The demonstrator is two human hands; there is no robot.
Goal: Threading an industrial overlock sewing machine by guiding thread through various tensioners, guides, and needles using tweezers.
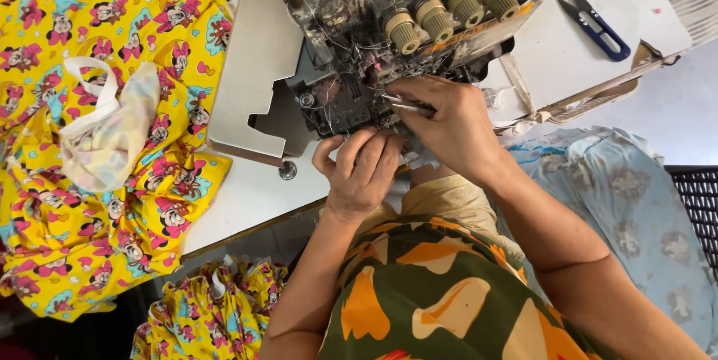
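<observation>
White table top point(247, 195) carries a dirty grey overlock sewing machine point(351, 46) with four ribbed beige tension knobs point(449, 8) in a row. I see my right hand point(456, 132) pinching thin metal tweezers point(407, 103) at the needle area, wrist bent. My left hand point(359, 173) curls its fingers against the machine front; whether it grips anything I cannot tell.

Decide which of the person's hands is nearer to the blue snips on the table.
Right. The right hand is at the machine's needle area, below-left of the blue snips with bare table between. The left hand sits further left and lower, so farther away.
</observation>
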